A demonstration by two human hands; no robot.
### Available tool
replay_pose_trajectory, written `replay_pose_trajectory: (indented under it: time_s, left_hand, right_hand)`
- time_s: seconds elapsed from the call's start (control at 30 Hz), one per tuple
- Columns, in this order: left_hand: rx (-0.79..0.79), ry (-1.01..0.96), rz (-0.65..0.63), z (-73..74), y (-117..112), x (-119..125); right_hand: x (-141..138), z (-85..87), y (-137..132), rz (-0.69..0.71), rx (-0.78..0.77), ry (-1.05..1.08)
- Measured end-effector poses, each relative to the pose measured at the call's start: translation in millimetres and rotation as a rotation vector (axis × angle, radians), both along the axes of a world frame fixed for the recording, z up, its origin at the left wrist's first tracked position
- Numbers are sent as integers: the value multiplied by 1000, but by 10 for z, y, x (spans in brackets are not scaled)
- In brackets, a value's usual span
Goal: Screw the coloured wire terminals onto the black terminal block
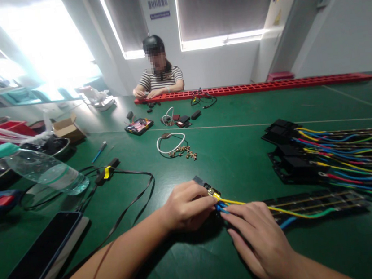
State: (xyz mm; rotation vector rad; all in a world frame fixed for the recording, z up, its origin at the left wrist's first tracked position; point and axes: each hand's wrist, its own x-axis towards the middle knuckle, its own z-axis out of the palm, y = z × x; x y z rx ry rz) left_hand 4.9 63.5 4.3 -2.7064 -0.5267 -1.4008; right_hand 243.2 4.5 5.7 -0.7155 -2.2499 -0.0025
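Note:
At the table's near middle lies a black strip assembly (316, 205) with a black connector end (201, 183). Brass-coloured terminals show at that end. A yellow wire (234, 200) and a blue wire (222, 208) run from it, the yellow one passing over my right hand. My left hand (189, 204) is closed at the terminals, its fingertips pinched together; what lies between them is hidden. My right hand (260, 232) has its fingertips on the blue wire, just right of the left hand. Beyond them lie several loose brass screws (187, 152) beside a white cable loop (171, 145).
Similar wired assemblies (297, 162) lie at right. On the left are a phone (38, 261), a tilted plastic bottle (47, 170), a black cable (135, 200) and a metal bowl (61, 148). Across the table, a person (161, 77) sits behind a long red rail (250, 88).

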Motion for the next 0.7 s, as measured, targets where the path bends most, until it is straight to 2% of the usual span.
replay_pose_trajectory:
  time_s: [0.7]
  left_hand:
    - [17,38,31,40,-9,0]
  right_hand:
    - [7,12,-5,9,-20,14]
